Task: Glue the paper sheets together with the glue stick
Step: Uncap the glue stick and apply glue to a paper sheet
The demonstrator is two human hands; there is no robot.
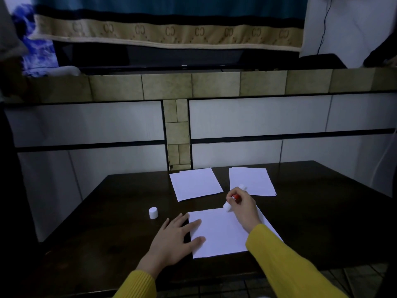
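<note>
Dark counter holds a near paper sheet; the left hand lies flat, fingers spread on its left edge; the right hand grips the glue stick, tip on the sheet's far edge; the white cap stands nearby; two more sheets lie farther back.

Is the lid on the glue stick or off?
Off. The white cap stands alone on the table, left of the paper, while the right hand holds the glue stick.
</note>
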